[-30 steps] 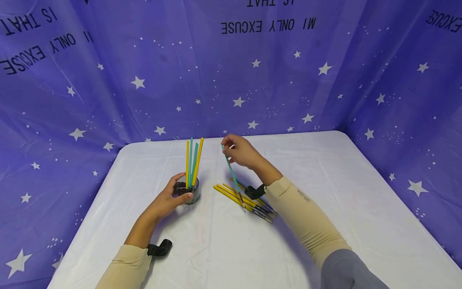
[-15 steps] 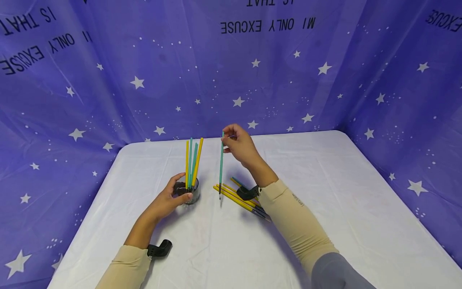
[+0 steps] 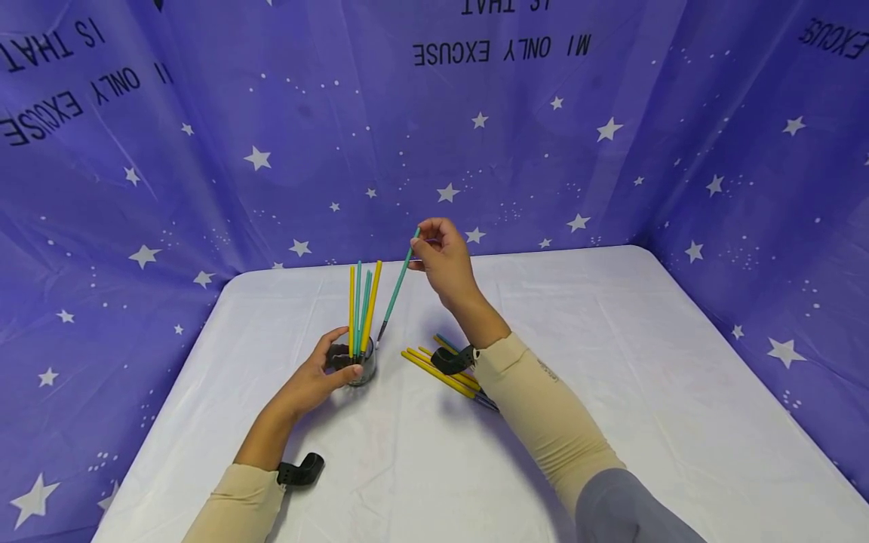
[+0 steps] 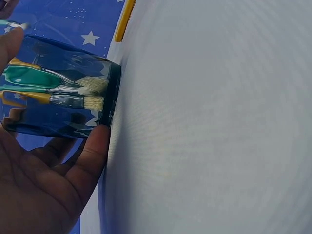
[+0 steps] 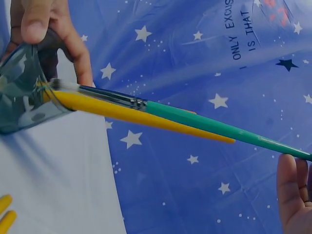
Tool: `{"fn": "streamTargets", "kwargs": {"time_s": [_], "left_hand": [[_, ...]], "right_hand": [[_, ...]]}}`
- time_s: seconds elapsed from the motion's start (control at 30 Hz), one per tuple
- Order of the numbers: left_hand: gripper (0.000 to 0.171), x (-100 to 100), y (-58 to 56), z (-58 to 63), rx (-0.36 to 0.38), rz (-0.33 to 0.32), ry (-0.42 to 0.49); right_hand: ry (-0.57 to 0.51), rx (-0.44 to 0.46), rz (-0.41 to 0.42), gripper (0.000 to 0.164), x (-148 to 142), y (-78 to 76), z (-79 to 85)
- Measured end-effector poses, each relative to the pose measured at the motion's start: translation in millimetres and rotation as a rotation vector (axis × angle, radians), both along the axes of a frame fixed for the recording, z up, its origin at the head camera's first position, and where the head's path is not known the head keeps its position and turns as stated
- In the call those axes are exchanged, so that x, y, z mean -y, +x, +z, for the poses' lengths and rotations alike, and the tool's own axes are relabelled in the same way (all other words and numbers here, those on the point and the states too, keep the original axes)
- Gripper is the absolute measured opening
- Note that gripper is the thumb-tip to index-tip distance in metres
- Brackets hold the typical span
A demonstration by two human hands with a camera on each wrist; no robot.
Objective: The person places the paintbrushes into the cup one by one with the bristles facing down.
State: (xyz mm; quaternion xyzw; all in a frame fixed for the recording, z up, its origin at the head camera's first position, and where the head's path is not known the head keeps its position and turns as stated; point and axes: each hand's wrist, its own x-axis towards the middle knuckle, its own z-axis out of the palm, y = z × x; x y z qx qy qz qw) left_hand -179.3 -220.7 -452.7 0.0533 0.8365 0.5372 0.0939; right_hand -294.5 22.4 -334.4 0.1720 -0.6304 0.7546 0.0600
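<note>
My left hand (image 3: 308,385) grips a clear, dark-tinted glass (image 3: 367,371) standing on the table, thumb on the near side. Several yellow and green paintbrushes (image 3: 373,305) lean in it, handles up; the left wrist view shows their pale bristles (image 4: 93,103) near the glass's bottom. At the right, my right hand (image 3: 449,268) pinches a green paintbrush (image 3: 397,290) by the handle's end. This brush slants down to the left, its bristles close to the glass's rim; in the right wrist view its white tip (image 5: 66,86) overlaps the rim, and contact cannot be told.
Beneath my right forearm lies a pile of mostly yellow paintbrushes (image 3: 441,369), partly hidden by the sleeve and wrist camera (image 3: 451,360). A white cloth covers the table (image 3: 679,392). Purple star-printed curtains (image 3: 407,151) hang behind it and at both sides.
My right hand has lifted the green paintbrush from over the pile and swung its bristle end left to the glass. My left hand and the glass have stayed in place.
</note>
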Motion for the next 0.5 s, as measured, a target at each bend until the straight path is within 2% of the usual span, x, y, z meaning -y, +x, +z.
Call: {"fn": "streamTargets", "kwargs": {"time_s": [0.17,0.5], "left_hand": [[0.084,0.2,0.3,0.0,0.006,0.008,0.001],[0.083,-0.9,0.1,1.0,0.008,0.017,-0.003]], "right_hand": [[-0.028,-0.007,-0.004,0.02,8.5,3.8,-0.6],[0.058,0.016,0.034,0.017,25.9,8.2,-20.3]]}}
